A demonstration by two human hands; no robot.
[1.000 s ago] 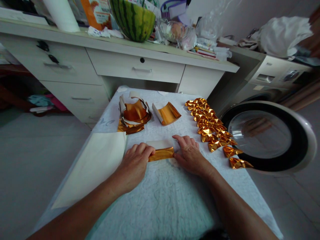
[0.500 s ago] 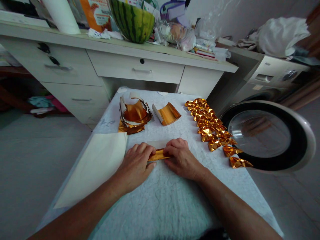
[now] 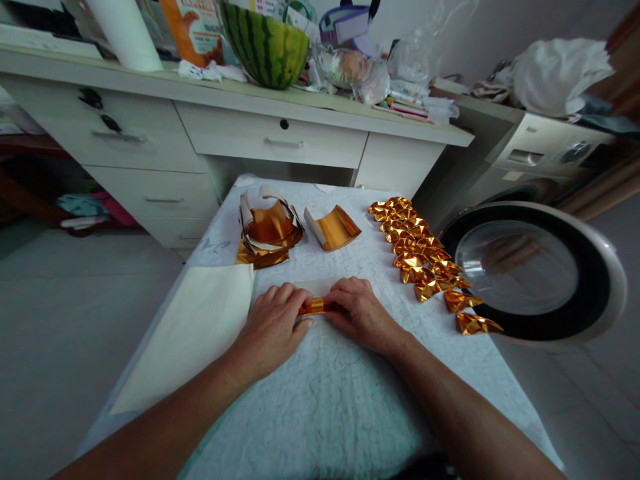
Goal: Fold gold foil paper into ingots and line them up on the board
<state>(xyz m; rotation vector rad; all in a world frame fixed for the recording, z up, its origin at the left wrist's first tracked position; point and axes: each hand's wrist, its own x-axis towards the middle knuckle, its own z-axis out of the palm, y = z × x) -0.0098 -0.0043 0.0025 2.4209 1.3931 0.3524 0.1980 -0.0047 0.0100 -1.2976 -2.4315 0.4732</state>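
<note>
My left hand [image 3: 280,325] and my right hand [image 3: 356,313] grip the two ends of a narrow folded strip of gold foil paper [image 3: 315,306] on the cloth-covered table [image 3: 310,413]. The fingers of both are closed on it, and only its middle shows between them. Beyond my hands lies a curled sheet of gold foil paper [image 3: 339,230]. Left of that sits a pile of curled gold foil sheets [image 3: 273,230] with pale backs. Folded gold foil pieces [image 3: 417,250], shaped like ingots, stand in rows along the table's right side.
A cream paper sheet [image 3: 195,333] lies on the table's left side. Behind the table stands a white desk [image 3: 280,137] with drawers, holding a cut watermelon [image 3: 267,47] and clutter. The round open door [image 3: 525,270] of a washing machine [image 3: 530,143] borders the right edge.
The foil strip between my hands looks narrower and more tightly folded than before. My right hand has shifted slightly left, closer to my left hand.
</note>
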